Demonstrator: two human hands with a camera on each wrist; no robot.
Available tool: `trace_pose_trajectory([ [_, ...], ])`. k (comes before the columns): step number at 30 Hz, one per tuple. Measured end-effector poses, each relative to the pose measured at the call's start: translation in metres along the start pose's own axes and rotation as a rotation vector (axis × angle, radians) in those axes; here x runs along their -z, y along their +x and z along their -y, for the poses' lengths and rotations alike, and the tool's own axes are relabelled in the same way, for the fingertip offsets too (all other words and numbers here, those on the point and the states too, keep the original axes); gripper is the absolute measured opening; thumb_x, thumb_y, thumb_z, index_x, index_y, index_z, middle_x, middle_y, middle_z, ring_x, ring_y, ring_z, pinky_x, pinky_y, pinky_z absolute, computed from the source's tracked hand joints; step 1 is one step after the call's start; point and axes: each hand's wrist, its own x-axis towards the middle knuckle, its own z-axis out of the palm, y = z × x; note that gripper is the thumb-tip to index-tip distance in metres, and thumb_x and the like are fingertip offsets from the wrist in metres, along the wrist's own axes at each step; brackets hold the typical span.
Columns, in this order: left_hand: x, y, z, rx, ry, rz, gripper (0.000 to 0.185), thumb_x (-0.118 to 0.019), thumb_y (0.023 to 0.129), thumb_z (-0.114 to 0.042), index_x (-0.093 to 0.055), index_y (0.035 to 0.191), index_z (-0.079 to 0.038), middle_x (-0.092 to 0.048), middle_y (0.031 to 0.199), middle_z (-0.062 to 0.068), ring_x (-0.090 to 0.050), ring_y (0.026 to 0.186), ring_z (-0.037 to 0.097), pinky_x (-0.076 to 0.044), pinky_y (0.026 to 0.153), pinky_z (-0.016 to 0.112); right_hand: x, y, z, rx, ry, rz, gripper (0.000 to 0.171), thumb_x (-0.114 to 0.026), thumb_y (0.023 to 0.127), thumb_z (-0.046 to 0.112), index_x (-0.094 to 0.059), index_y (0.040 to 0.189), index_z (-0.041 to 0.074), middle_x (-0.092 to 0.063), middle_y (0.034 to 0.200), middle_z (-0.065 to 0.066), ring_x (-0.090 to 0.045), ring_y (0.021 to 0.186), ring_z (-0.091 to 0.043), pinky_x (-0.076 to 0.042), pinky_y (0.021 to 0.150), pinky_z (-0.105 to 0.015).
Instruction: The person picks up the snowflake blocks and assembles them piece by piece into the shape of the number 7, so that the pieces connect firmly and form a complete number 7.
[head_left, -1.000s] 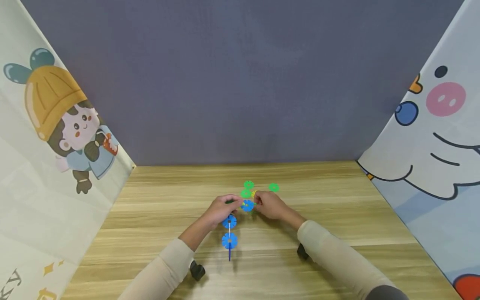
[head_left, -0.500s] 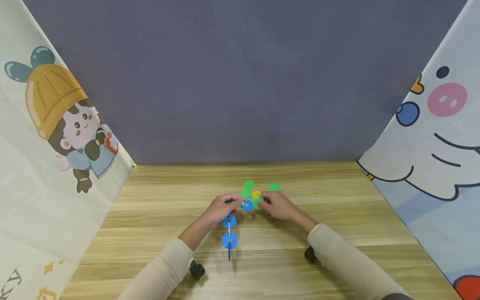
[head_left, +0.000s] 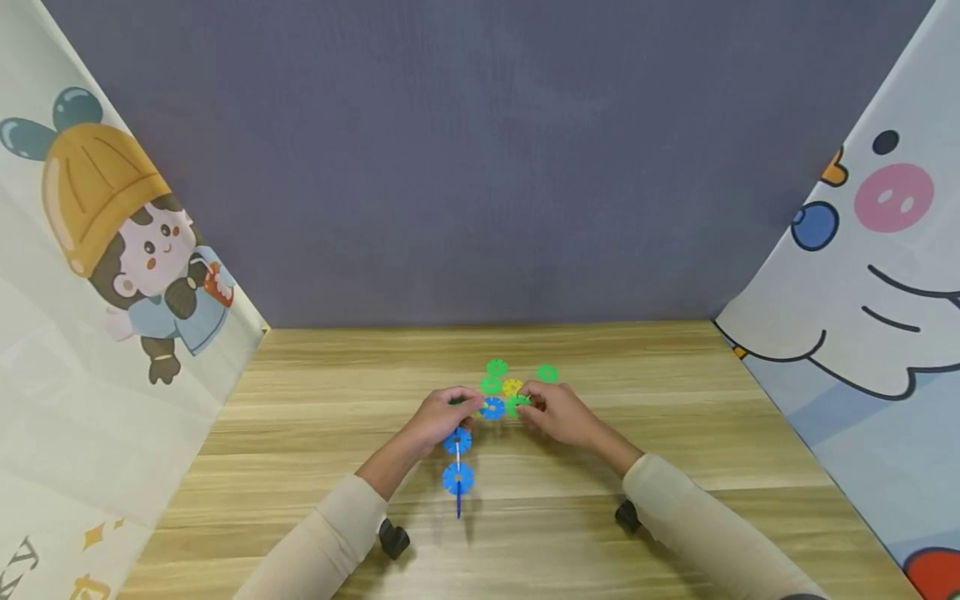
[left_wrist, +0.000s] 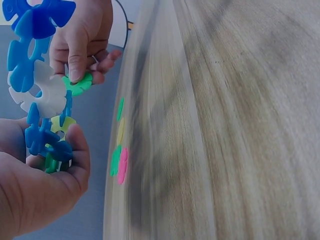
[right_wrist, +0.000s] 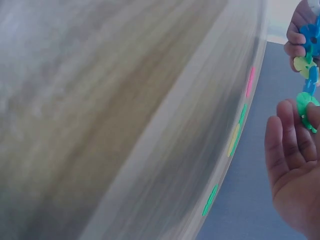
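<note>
- A chain of blue and white snowflake discs [head_left: 458, 458] is being gripped by the curled left hand [head_left: 438, 419].
- A green disc [head_left: 516, 405] is being pinched by the right hand [head_left: 555, 412], seemingly unattached.
- Loose discs [head_left: 497, 367] are being left on the table [head_left: 675, 400].

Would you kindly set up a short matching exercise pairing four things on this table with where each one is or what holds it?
Things:
1. green snowflake disc
2. blue disc chain
3. lone green disc
4. yellow disc

Places or states:
A. lies by itself on the wooden table, right of the far cluster
B. pinched by the right hand
C. held by the left hand, trailing toward the person
D. lies on the table just beyond both hands, between green pieces

Pairs: 1-B, 2-C, 3-A, 4-D
</note>
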Motion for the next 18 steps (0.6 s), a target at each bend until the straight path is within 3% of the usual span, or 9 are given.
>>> trace_pose_trajectory([
  [5, -0.002, 0.0, 0.0, 0.007, -0.011, -0.013, 0.03, -0.065, 0.101, -0.035, -0.072, 0.119, -0.012, -0.068, 0.114, 0.02, -0.069, 0.088, 0.026, -0.055, 0.069, 0.026, -0.004, 0.0, 0.0, 0.025, 0.015, -0.007, 0.008, -0.065, 0.101, 0.019, -0.064, 0.098, 0.012, -0.072, 0.076, -0.01, -0.066, 0.059, -0.024, -0.05, 0.048, -0.023],
  [12, -0.006, -0.001, 0.0, -0.002, -0.023, -0.042, 0.029, -0.066, 0.101, -0.03, -0.072, 0.118, -0.008, -0.07, 0.107, 0.016, -0.069, 0.086, 0.025, -0.057, 0.07, 0.027, -0.01, 0.001, 0.001, 0.057, -0.053, -0.058, 0.006, -0.069, 0.098, 0.016, -0.066, 0.093, 0.015, -0.071, 0.07, -0.002, -0.057, 0.055, -0.001, -0.046, 0.047, -0.02],
  [18, -0.008, -0.002, -0.003, -0.01, -0.042, -0.046, 0.025, -0.066, 0.1, -0.027, -0.072, 0.112, -0.005, -0.069, 0.108, 0.017, -0.067, 0.079, 0.021, -0.055, 0.065, 0.024, -0.013, 0.001, 0.003, 0.092, -0.088, -0.114, 0.009, -0.072, 0.095, 0.013, -0.066, 0.089, 0.014, -0.071, 0.068, 0.0, -0.057, 0.057, 0.004, -0.045, 0.049, -0.018],
])
